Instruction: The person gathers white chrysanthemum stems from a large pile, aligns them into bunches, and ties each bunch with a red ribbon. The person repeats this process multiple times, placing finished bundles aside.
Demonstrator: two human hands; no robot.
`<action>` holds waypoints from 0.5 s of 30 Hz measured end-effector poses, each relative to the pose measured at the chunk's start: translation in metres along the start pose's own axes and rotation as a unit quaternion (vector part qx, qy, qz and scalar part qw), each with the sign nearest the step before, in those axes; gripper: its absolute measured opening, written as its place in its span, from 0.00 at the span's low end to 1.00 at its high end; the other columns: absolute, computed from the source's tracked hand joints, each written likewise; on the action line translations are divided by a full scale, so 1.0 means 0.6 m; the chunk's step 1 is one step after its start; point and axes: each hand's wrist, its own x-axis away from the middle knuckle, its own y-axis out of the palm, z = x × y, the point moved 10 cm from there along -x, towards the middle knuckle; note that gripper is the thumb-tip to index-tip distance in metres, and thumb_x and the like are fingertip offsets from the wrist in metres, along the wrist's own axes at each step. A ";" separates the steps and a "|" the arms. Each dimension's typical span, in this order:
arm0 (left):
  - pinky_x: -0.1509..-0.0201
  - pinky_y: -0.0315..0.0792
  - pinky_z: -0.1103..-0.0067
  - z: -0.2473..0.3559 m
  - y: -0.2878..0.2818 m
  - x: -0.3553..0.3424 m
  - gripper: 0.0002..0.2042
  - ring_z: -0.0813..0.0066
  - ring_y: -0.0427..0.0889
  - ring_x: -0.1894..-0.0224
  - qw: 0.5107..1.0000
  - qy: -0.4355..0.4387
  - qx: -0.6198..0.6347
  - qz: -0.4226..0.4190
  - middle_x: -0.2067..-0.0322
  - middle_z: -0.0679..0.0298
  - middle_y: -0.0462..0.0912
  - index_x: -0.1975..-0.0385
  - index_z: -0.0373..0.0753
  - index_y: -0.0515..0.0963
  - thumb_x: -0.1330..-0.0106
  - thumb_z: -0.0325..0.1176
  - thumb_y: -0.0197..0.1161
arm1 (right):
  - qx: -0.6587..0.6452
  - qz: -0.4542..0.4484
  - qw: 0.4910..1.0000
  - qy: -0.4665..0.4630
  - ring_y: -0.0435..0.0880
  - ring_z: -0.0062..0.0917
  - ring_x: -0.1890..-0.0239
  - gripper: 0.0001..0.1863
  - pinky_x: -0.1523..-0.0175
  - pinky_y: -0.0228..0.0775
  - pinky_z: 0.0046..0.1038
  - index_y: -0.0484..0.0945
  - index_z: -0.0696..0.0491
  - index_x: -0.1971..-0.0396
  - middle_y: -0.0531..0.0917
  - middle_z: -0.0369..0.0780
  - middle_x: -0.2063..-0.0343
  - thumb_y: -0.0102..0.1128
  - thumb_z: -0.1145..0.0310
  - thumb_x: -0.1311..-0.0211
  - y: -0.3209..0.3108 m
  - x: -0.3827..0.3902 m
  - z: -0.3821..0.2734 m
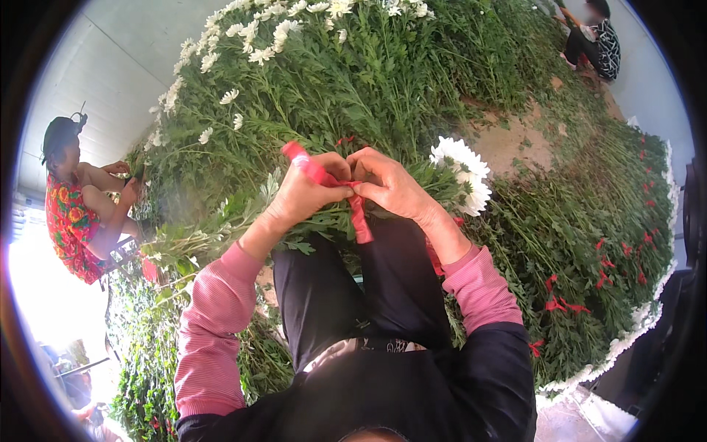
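Observation:
Across my lap, above my dark-trousered legs, lies a bunch of chrysanthemum stems (317, 221), with large white blooms (460, 171) at its right end. A red ribbon (360, 225) is around the stems, one end sticking up past my left hand, another hanging down in front. My left hand (309, 190) is closed, pinching the ribbon near the middle of the bunch. My right hand (390, 184) is closed on the ribbon beside it, thumb and bent fingers close to the left thumb. The stems directly beneath my fingers are partly hidden.
Cut chrysanthemums (272, 40) are heaped ahead, blooms outward. Tied bunches with red ribbons (556, 304) lie at the right. Bare brown ground (515, 140) shows among them. A person in red floral clothing (70, 214) sits at the left; another person (604, 51) crouches at the far right.

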 end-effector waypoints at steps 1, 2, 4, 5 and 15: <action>0.61 0.76 0.79 0.016 0.000 0.003 0.08 0.76 0.82 0.67 0.995 0.036 -0.088 0.020 0.68 0.64 0.83 0.65 0.36 0.80 0.43 0.24 0.70 | -0.026 -0.002 1.000 0.009 0.79 0.25 0.54 0.06 0.50 0.70 0.26 0.74 0.58 0.73 0.78 0.39 0.56 0.63 0.76 0.43 0.001 -0.001 0.007; 0.63 0.76 0.78 0.031 0.001 0.005 0.08 0.75 0.82 0.69 0.981 0.072 -0.175 0.040 0.69 0.62 0.83 0.64 0.36 0.80 0.43 0.24 0.69 | -0.052 -0.005 0.998 0.019 0.79 0.24 0.54 0.06 0.50 0.70 0.26 0.73 0.58 0.73 0.78 0.39 0.55 0.63 0.76 0.43 0.002 -0.002 0.013; 0.67 0.77 0.72 0.041 0.003 0.009 0.12 0.64 0.82 0.71 0.955 0.137 -0.241 0.104 0.70 0.58 0.81 0.62 0.38 0.78 0.46 0.24 0.69 | -0.090 -0.006 0.995 0.037 0.78 0.22 0.52 0.03 0.47 0.70 0.25 0.77 0.58 0.69 0.77 0.39 0.53 0.61 0.75 0.39 0.005 -0.002 0.009; 0.67 0.77 0.70 0.048 0.000 0.014 0.12 0.60 0.82 0.71 0.938 0.156 -0.274 0.142 0.71 0.59 0.80 0.62 0.40 0.78 0.46 0.25 0.68 | -0.169 0.009 0.984 0.054 0.78 0.22 0.51 0.03 0.47 0.71 0.25 0.78 0.58 0.68 0.76 0.39 0.53 0.61 0.75 0.38 0.009 -0.002 0.007; 0.71 0.74 0.67 0.070 -0.002 0.034 0.07 0.58 0.81 0.74 0.886 0.179 -0.383 0.191 0.77 0.61 0.78 0.68 0.41 0.76 0.43 0.29 0.66 | -0.022 0.065 0.995 0.066 0.80 0.31 0.52 0.07 0.46 0.72 0.30 0.78 0.61 0.65 0.78 0.43 0.50 0.56 0.73 0.36 -0.017 0.000 0.032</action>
